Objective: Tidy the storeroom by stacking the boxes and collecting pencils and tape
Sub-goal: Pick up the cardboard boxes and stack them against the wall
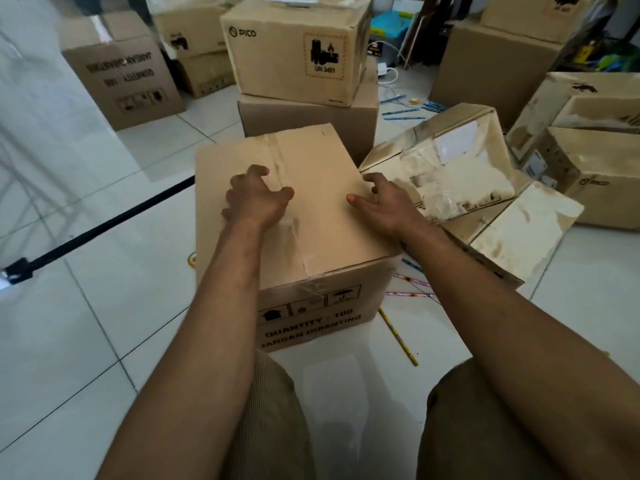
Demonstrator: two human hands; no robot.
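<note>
Head view. A sealed cardboard box, printed "QUANTITY : 100", is seen standing on the white tiled floor directly in front of the person. The left hand is laid on the box's top beside the tape seam, its grip apart, with fingers spread and bent and nothing clasped. The right hand is placed at the top's right edge, its grip likewise apart and clasping nothing. Just beyond, a PICO box is stacked on a plain box. To the right a torn box is shown tilted against its neighbours. A yellow pencil lies on the floor beside the near box, patterned pencils lie behind it, and blue pencils are scattered farther back.
</note>
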